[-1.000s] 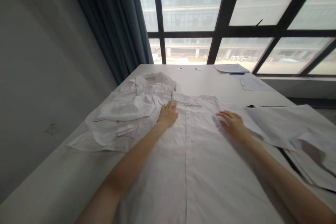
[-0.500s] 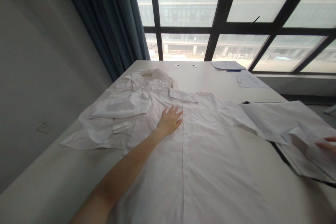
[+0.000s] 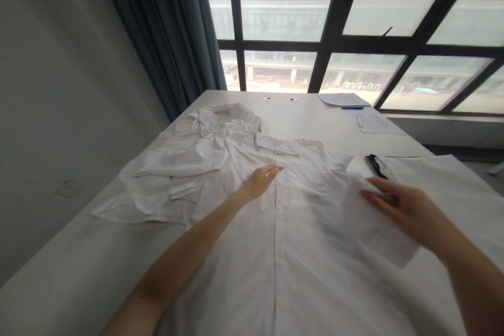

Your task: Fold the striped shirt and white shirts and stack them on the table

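Note:
A white button-up shirt [image 3: 283, 252] lies flat, front up, on the white table [image 3: 79, 273], collar toward the window. My left hand [image 3: 260, 181] rests on the shirt's chest just left of the button line, fingers stretched out. My right hand [image 3: 405, 210] pinches the shirt's right sleeve [image 3: 370, 220], which is folded in over the right side of the chest. The hand is slightly smeared by motion.
A heap of crumpled white shirts [image 3: 185, 168] lies left of the flat one. More white cloth [image 3: 464, 194] spreads at the right, with a black item [image 3: 376, 165] beside it. Papers [image 3: 342, 98] and a blue pen [image 3: 352, 108] lie by the window.
My right hand went out to the far right, took the sleeve and has carried it back over the shirt's chest. My left hand stayed on the chest, turning slightly.

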{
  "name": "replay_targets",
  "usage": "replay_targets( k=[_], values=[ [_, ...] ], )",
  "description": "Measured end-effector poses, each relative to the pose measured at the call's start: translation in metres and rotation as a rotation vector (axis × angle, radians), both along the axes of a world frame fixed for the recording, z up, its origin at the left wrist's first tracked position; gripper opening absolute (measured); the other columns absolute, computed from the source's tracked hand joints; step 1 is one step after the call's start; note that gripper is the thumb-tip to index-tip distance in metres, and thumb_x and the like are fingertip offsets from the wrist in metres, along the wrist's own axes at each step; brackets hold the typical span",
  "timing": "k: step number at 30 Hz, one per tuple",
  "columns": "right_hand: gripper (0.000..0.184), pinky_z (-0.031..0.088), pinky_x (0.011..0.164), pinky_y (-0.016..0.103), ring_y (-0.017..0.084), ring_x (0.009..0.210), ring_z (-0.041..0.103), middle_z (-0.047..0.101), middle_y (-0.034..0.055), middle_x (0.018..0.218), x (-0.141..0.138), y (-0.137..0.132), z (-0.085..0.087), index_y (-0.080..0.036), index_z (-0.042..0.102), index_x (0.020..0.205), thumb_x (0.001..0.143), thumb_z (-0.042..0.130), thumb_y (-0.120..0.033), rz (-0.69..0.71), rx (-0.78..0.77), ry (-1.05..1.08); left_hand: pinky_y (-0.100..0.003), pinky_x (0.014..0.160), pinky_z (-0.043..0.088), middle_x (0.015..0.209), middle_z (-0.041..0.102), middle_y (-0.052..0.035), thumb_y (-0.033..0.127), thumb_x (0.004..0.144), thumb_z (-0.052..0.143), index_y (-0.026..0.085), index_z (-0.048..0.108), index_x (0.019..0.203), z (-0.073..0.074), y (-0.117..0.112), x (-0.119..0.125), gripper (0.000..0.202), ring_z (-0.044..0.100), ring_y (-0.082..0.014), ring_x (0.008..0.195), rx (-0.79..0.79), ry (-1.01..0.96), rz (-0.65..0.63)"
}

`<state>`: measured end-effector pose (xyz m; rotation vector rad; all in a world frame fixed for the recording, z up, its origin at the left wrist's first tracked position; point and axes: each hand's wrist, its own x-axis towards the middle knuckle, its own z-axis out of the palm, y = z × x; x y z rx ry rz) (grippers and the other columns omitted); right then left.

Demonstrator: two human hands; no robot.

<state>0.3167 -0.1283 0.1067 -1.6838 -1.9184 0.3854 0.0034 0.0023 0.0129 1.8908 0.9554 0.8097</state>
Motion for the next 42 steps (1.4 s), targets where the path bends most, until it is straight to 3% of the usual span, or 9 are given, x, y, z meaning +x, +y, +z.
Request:
replay_targets(
  k=[3, 6, 10, 15, 22, 28, 33, 37, 42],
  values=[
    [0.030, 0.052, 0.079, 0.033, 0.022, 0.087, 0.065, 0.071, 0.0068, 0.100, -0.077, -0.019, -0.002, -0.023, 0.067, 0.115, 0.092, 0.052, -0.037, 0.352, -0.200, -0.015, -0.040, 0.093, 0.048, 0.117, 0.068, -0.0163, 0.057, 0.091, 0.042, 0.011, 0.060, 0.123, 0.014, -0.017, 0.011, 0.059, 0.066, -0.0247, 0.103, -0.506, -0.218, -0.239],
    [0.037, 0.046, 0.098, 0.035, 0.023, 0.112, 0.060, 0.064, 0.0078, 0.124, -0.109, -0.032, -0.009, -0.023, 0.061, 0.126, 0.090, 0.055, -0.026, 0.537, -0.326, 0.032, -0.032, 0.077, 0.050, 0.111, 0.068, -0.0135, 0.063, 0.088, 0.046, 0.013, 0.055, 0.132, 0.024, -0.039, 0.021, 0.067, 0.066, -0.0196, 0.086, -0.795, -0.183, -0.365],
    [0.053, 0.039, 0.108, 0.039, 0.025, 0.129, 0.049, 0.055, 0.0089, 0.139, -0.111, -0.036, -0.016, -0.023, 0.053, 0.138, 0.086, 0.063, -0.028, 0.637, -0.432, 0.078, -0.024, 0.064, 0.044, 0.097, 0.068, -0.0053, 0.038, 0.081, 0.063, 0.018, 0.049, 0.139, 0.028, -0.058, 0.028, 0.063, 0.060, -0.0142, 0.075, -0.680, -0.112, -0.338],
    [0.041, 0.050, 0.092, 0.033, 0.020, 0.100, 0.065, 0.069, 0.0068, 0.114, -0.099, -0.032, -0.011, -0.023, 0.061, 0.128, 0.090, 0.062, -0.037, 0.734, -0.477, 0.235, -0.024, 0.074, 0.045, 0.108, 0.069, -0.0059, 0.010, 0.076, 0.056, 0.017, 0.065, 0.123, 0.045, -0.053, 0.020, 0.048, 0.060, -0.0166, 0.090, -0.369, -0.035, -0.421],
    [0.027, 0.053, 0.077, 0.030, 0.018, 0.090, 0.068, 0.072, 0.0043, 0.101, -0.069, -0.009, -0.009, -0.026, 0.068, 0.109, 0.095, 0.049, -0.041, 0.398, -0.234, 0.141, -0.025, 0.077, 0.044, 0.111, 0.069, -0.0057, 0.019, 0.081, 0.054, 0.017, 0.068, 0.122, 0.078, -0.016, -0.033, 0.042, 0.060, -0.0188, 0.093, -0.203, 0.190, -0.348],
    [0.038, 0.048, 0.095, 0.045, 0.028, 0.109, 0.061, 0.064, 0.0097, 0.120, -0.011, 0.022, -0.057, -0.027, 0.059, 0.121, 0.084, 0.057, -0.032, 0.190, 0.042, -0.253, -0.026, 0.086, 0.043, 0.116, 0.066, -0.0030, 0.024, 0.077, 0.058, 0.023, 0.064, 0.126, 0.070, -0.003, -0.060, 0.050, 0.058, -0.0200, 0.100, -0.202, 0.361, -0.297],
    [0.033, 0.048, 0.093, 0.048, 0.031, 0.105, 0.061, 0.061, 0.0147, 0.111, 0.024, 0.042, -0.103, -0.020, 0.057, 0.112, 0.081, 0.051, -0.029, 0.036, 0.066, -0.307, -0.027, 0.078, 0.046, 0.101, 0.068, -0.0055, 0.045, 0.081, 0.057, 0.018, 0.044, 0.143, 0.054, -0.022, -0.075, 0.069, 0.062, -0.0218, 0.091, -0.302, 0.405, -0.111],
    [0.030, 0.052, 0.086, 0.045, 0.028, 0.096, 0.063, 0.063, 0.0122, 0.102, 0.025, 0.058, -0.115, -0.021, 0.056, 0.108, 0.082, 0.050, -0.036, -0.032, 0.054, -0.119, -0.030, 0.084, 0.048, 0.121, 0.065, -0.0105, 0.050, 0.075, 0.066, 0.018, 0.040, 0.145, 0.040, -0.050, -0.096, 0.081, 0.063, -0.0253, 0.102, -0.311, 0.364, 0.038],
    [0.049, 0.055, 0.069, 0.037, 0.020, 0.074, 0.064, 0.061, 0.0097, 0.103, 0.019, 0.073, -0.110, -0.021, 0.052, 0.121, 0.074, 0.057, -0.032, -0.031, -0.062, 0.100, -0.028, 0.078, 0.048, 0.102, 0.069, -0.0050, 0.051, 0.081, 0.059, 0.016, 0.064, 0.111, 0.030, -0.082, -0.112, 0.046, 0.064, -0.0230, 0.091, -0.245, 0.324, 0.115]
  ],
)
